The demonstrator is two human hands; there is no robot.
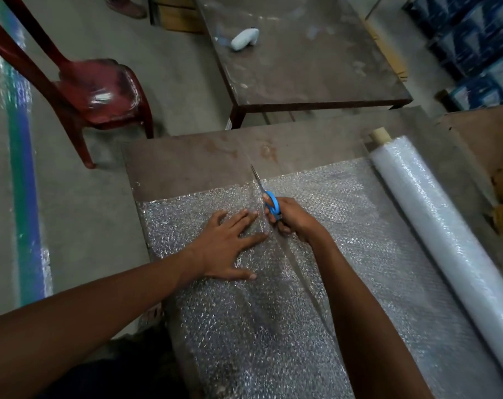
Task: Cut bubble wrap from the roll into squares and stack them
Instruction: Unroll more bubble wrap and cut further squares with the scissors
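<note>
one sheet of bubble wrap (316, 226) lies unrolled across the table (187, 162) from the roll (434, 223) at right; likely feather-light, limp and slippery, so it wants pinning flat beside the cut line; left hand (230, 249) presses it with fingers spread straight; right hand (290, 217) grips the blue scissors (269, 201), fingers curled through the handles, blades reaching past the far edge.

Roll (446, 234) blocks right; bare table (192, 165) ahead
</note>
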